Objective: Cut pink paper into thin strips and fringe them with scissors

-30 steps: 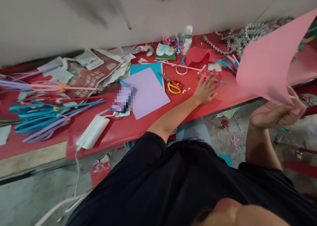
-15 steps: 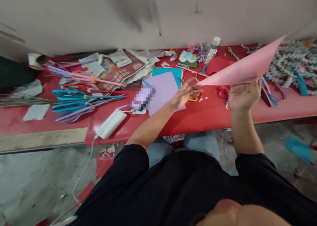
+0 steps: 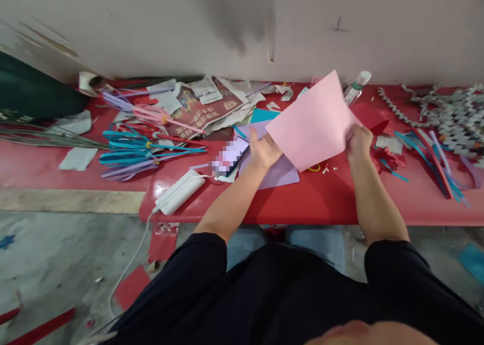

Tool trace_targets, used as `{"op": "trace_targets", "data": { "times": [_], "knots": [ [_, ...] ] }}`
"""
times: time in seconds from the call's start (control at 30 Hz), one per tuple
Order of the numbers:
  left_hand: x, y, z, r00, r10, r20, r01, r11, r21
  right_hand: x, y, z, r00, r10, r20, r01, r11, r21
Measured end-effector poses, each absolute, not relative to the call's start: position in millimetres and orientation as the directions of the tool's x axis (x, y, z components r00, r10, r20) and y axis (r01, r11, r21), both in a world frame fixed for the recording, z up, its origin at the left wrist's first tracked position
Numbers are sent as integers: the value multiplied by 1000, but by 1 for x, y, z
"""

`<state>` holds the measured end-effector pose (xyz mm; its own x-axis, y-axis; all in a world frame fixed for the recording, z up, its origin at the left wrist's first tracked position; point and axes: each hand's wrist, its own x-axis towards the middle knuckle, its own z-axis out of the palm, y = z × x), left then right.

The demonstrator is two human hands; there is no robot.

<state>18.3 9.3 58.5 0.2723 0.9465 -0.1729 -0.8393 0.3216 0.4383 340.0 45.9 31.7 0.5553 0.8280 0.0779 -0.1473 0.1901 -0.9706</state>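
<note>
A sheet of pink paper is held up over the red table, tilted, its face toward me. My right hand is closed on its right edge, with the paper slightly bent there. At the sheet's lower left edge is my left hand, thumb stretched away from the paper and the other fingertips partly hidden behind it. Beneath the sheet lies purple paper, with teal paper behind it. A phone, partly blurred, lies just left of my left hand.
A white power strip with a cable sits at the front left. Ribbon loops and newspaper lie behind it. A bottle stands at the back. Paper strips and a grey folded-paper pile are at right.
The pink sheet has come left and down and turned its face toward me. My right hand now grips its right edge instead of lying open below it. My left hand has moved to its lower left edge.
</note>
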Motion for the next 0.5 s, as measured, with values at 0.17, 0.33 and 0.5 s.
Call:
{"op": "trace_targets", "data": {
  "times": [0.17, 0.33, 0.5],
  "knots": [
    [13, 8, 57, 417, 882, -221, -761, 472, 446, 334, 33, 14, 516, 855, 41, -73, 92, -993],
    [-2, 5, 75, 426, 882, -200, -675, 457, 579, 340, 35, 15, 483, 874, 60, -74, 109, -991],
    [16, -5, 68, 634, 743, -212, -531, 619, 579, 338, 34, 9, 452, 874, 176, 28, 184, -983]
  ]
}}
